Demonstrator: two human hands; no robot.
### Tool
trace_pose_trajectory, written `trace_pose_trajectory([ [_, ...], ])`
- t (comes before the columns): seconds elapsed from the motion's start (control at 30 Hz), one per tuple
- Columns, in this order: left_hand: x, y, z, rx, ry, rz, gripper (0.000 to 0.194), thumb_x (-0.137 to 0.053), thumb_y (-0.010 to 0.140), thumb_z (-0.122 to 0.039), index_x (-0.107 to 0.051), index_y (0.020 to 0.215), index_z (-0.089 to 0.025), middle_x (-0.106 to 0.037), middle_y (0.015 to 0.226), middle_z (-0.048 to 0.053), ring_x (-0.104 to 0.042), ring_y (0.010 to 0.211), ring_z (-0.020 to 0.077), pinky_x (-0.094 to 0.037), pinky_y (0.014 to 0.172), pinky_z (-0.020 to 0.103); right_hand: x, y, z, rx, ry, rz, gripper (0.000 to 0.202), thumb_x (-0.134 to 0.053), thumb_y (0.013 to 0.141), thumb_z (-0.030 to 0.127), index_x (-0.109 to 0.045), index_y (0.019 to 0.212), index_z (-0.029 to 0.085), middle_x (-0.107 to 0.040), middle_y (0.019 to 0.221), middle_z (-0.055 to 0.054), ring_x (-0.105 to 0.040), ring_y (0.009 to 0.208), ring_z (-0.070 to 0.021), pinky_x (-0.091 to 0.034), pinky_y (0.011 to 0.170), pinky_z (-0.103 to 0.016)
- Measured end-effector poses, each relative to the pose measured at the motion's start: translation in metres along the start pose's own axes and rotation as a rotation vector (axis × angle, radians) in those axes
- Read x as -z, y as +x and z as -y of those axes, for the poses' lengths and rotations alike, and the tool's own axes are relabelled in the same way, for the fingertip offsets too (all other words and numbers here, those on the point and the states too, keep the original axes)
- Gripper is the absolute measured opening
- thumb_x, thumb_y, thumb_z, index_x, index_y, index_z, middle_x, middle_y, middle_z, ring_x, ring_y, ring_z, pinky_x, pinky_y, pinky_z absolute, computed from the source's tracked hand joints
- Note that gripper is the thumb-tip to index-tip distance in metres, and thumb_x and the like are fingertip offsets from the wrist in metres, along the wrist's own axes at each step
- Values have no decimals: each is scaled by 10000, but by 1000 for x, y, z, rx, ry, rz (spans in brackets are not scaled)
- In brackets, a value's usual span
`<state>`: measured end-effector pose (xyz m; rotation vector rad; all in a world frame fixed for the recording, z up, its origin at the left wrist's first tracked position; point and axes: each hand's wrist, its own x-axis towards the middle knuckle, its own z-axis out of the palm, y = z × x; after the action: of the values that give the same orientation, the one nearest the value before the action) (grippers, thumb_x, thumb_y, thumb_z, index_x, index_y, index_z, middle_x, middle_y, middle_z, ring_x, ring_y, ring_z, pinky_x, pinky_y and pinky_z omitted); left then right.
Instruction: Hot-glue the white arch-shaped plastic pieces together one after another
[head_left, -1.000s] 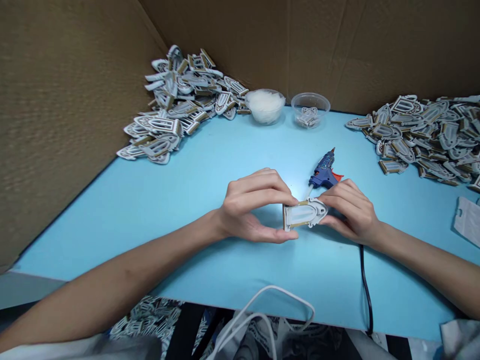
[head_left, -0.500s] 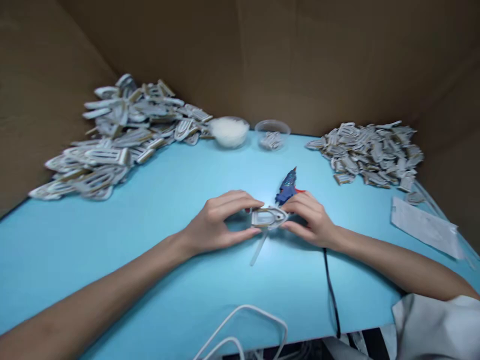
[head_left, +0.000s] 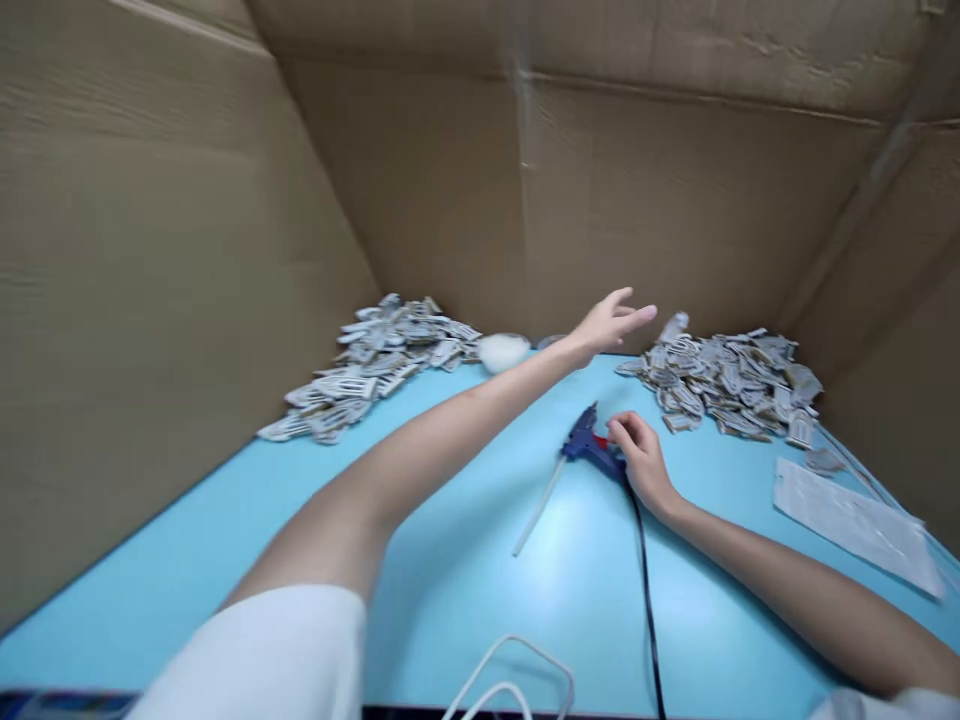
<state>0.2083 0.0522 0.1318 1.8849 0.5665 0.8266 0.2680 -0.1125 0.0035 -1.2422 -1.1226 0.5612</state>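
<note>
My left hand [head_left: 611,322] is stretched out at the back, fingers spread and holding nothing. Just right of it, a white and brown boat-shaped piece [head_left: 675,325] shows at the top of the right-hand pile [head_left: 731,385]; whether it rests there I cannot tell. On the table lies a blue hot glue gun [head_left: 583,438] with a red trigger, its nozzle pointing away and a glue stick [head_left: 538,510] sticking out behind. My right hand [head_left: 643,462] curls its fingers at the gun's handle beside the trigger, partly hiding the handle's end.
A larger pile of similar pieces [head_left: 390,355] stands at the back left, beside a bowl of white material [head_left: 502,352]. A clear plastic bag [head_left: 855,520] lies on the right. A black cord [head_left: 646,590] and a white cable [head_left: 525,650] run across the front. Cardboard walls [head_left: 645,190] enclose the table.
Both hands have let go of the boat-shaped piece they held in the middle. My left hand has swung toward the right pile, my right hand has come to the glue gun's handle. The view tilted up.
</note>
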Motion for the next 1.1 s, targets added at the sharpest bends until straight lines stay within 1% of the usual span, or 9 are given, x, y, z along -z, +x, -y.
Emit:
trace_pose_trajectory([
  [0.07, 14, 4, -1, -59, 131, -21, 677, -603, 1024, -527, -458, 1598, -198, -666, 1466, 200, -706, 1181, 252, -571, 867, 315, 0, -2, 1, 22, -28, 43, 285, -636, 928, 495, -649, 852, 221, -660, 770, 0, -588, 750, -200, -428, 733, -322],
  [0.13, 41, -15, 11, -76, 440, -82, 552, -570, 1052, -460, -528, 1544, -212, -693, 1428, 163, -707, 1176, 235, -578, 944, 347, 0, -5, 1, 53, -91, 84, 272, -617, 946, 477, -663, 871, 219, -691, 812, -15, -603, 779, -211, -426, 741, -329],
  [0.3, 132, -111, 58, 123, 876, -225, 240, -657, 873, -199, -786, 1070, -149, -750, 1224, 164, -660, 1260, 359, -474, 1167, 510, 0, -8, -3, 173, -265, 147, 230, -592, 975, 424, -672, 902, 222, -730, 886, -44, -643, 857, -241, -441, 803, -358],
  [0.37, 164, -149, 75, 221, 994, -288, 240, -631, 844, -167, -793, 1020, -144, -743, 1215, 194, -637, 1268, 425, -458, 1154, 603, 1, -4, -5, 273, -355, 177, 216, -566, 999, 391, -662, 903, 224, -731, 888, -50, -646, 860, -247, -442, 825, -372],
  [0.47, 198, -188, 93, 324, 1104, -331, 287, -610, 848, -146, -797, 1065, -146, -730, 1256, 198, -615, 1283, 433, -464, 1136, 596, -1, 14, 0, 456, -549, 256, 179, -539, 1025, 317, -661, 940, 217, -728, 895, -59, -643, 859, -250, -434, 830, -377],
  [0.57, 216, -200, 103, 368, 1170, -326, 328, -612, 871, -153, -791, 1145, -159, -715, 1293, 177, -591, 1312, 396, -456, 1147, 527, -21, 47, 17, 600, -873, 399, 189, -508, 1042, 220, -694, 1014, 202, -753, 981, -93, -653, 938, -265, -425, 843, -373],
  [0.67, 223, -198, 108, 373, 1233, -331, 368, -573, 887, -127, -779, 1189, -167, -679, 1349, 181, -534, 1360, 389, -423, 1157, 515, -61, 89, 35, 653, -1181, 560, 266, -506, 1015, 113, -743, 1110, 187, -775, 1148, -138, -653, 1100, -292, -422, 910, -375],
  [0.93, 240, -204, 112, 382, 1308, -385, 416, -513, 873, -61, -796, 1141, -206, -695, 1290, 166, -559, 1281, 354, -456, 1085, 478, -167, 174, 41, 611, -1314, 626, 398, -518, 992, 71, -753, 1301, 159, -777, 1266, -159, -678, 1153, -293, -454, 905, -344],
  [1.1, 246, -205, 116, 392, 1290, -430, 382, -495, 926, -71, -798, 1126, -188, -698, 1273, 185, -539, 1313, 362, -433, 1120, 495, -199, 190, 36, 593, -1307, 649, 313, -547, 939, 44, -823, 1045, 147, -809, 1129, -158, -698, 1096, -287, -447, 876, -322],
])
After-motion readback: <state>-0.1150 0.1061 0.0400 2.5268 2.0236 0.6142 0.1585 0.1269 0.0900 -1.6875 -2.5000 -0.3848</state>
